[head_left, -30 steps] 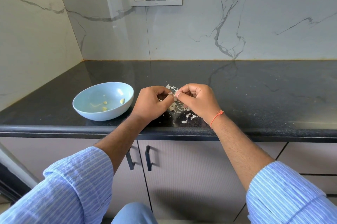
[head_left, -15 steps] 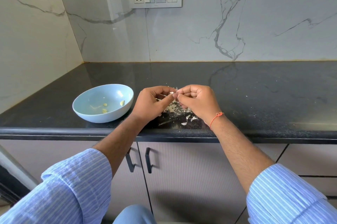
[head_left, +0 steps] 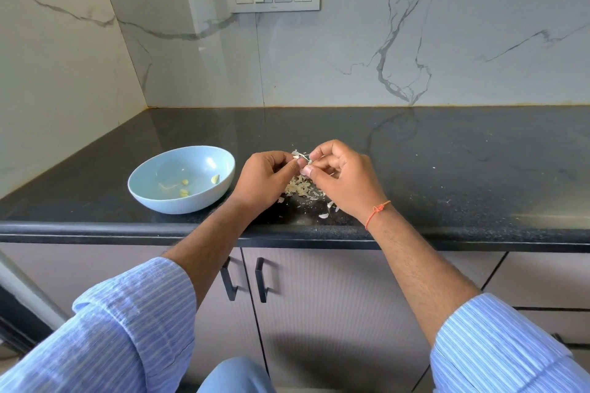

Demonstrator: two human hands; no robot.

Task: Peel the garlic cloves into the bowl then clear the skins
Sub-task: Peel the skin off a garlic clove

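Left hand (head_left: 265,178) and right hand (head_left: 343,178): together pinching garlic clove (head_left: 301,156) above skin pile (head_left: 301,189). Blue bowl (head_left: 153,197), left, on black tabletop (head_left: 447,169): peeled cloves (head_left: 184,187) inside.

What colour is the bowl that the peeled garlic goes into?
The bowl is pale blue, inside and out; the head view shows it, left of the hands.

Hidden, cropped and too small to read

The left hand (head_left: 266,177) and right hand (head_left: 343,177) pinch a garlic clove (head_left: 301,156) too small to tell how much skin it keeps; their palms cover the far part of the skins (head_left: 301,189). The table (head_left: 447,169) runs off the right edge, both sleeves (head_left: 127,322) off the near edge. Pale smears in the bowl (head_left: 182,180) are unreadable.
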